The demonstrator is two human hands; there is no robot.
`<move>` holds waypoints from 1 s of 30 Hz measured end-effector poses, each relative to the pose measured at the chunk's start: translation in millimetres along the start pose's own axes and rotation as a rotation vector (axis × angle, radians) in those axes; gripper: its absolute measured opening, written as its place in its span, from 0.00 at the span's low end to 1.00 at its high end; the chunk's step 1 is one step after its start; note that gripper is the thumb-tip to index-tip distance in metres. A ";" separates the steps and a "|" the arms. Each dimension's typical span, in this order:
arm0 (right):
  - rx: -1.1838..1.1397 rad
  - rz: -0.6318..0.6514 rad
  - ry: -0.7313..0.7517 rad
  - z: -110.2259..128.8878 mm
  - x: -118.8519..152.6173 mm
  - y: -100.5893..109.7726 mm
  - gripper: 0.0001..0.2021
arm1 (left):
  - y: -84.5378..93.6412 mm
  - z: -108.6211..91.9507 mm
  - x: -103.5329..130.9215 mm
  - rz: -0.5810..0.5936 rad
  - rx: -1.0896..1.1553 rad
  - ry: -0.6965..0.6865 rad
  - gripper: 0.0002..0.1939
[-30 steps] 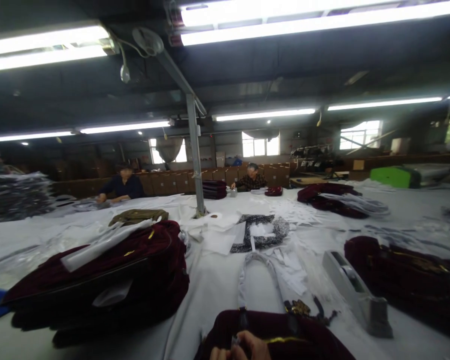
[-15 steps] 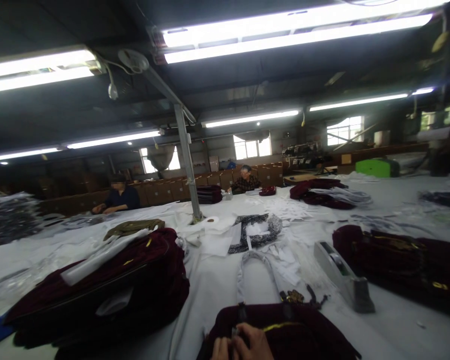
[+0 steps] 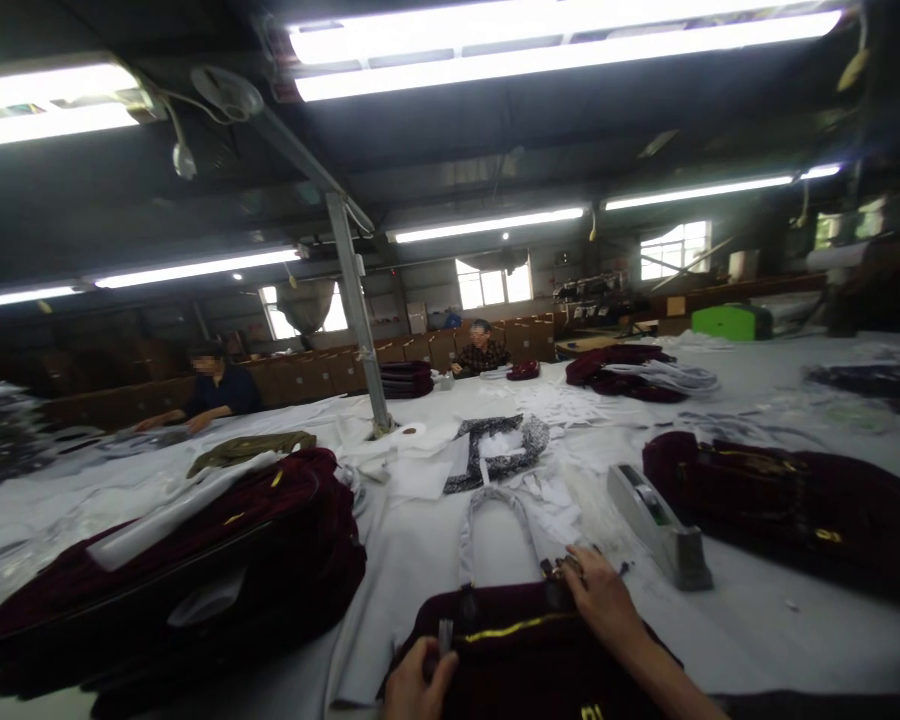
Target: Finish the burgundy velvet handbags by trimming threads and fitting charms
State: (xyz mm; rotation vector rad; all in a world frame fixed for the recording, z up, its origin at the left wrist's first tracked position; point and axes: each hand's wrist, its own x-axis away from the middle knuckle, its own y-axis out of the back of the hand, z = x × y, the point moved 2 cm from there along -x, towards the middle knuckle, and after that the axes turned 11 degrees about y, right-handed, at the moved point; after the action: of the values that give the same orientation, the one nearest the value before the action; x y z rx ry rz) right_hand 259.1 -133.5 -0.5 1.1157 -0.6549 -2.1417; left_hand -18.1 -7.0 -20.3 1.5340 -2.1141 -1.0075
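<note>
A dark maroon handbag lies in front of me, its pale wrapped handle standing up in a loop at the back. A gold zipper crosses its upper part. At the zipper's left end, my left hand pinches a small grey strip that sticks up from its fingers. My right hand reaches across the bag's top right corner. Its fingers close over a gold-and-black bag charm beside the handle, partly covering it.
Stacked maroon bags stand on the left with a white strip on top. A grey tape dispenser sits right of the handbag, before another maroon bag. A post rises from the table. Two people work across it.
My right hand has left the zipper's end, where both hands were together, and moved right and away to the charm. My left hand stays at the grey strip. The view has shifted slightly.
</note>
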 end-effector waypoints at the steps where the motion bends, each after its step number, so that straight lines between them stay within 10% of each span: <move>1: 0.051 0.013 -0.005 -7.7 1.9 2.2 0.18 | 7.4 -4.9 -1.7 0.063 0.030 0.050 0.17; 7: 0.217 0.170 -0.063 -9.3 13.7 -2.2 0.16 | 32.8 -33.1 -38.9 0.047 -0.009 0.162 0.24; 15: 0.295 0.187 -0.032 -8.1 13.4 -6.2 0.15 | -13.3 -35.2 -103.7 0.252 -0.106 0.072 0.24; 30: -0.013 0.306 -0.204 -27.9 0.1 -7.8 0.16 | -44.3 -25.5 -104.5 0.303 -0.165 0.059 0.23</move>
State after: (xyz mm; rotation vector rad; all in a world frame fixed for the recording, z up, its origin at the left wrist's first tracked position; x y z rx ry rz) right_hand 280.3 -132.1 -20.1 0.7402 -0.8445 -2.0025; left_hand 65.9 73.5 -20.6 1.1117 -2.0838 -0.9854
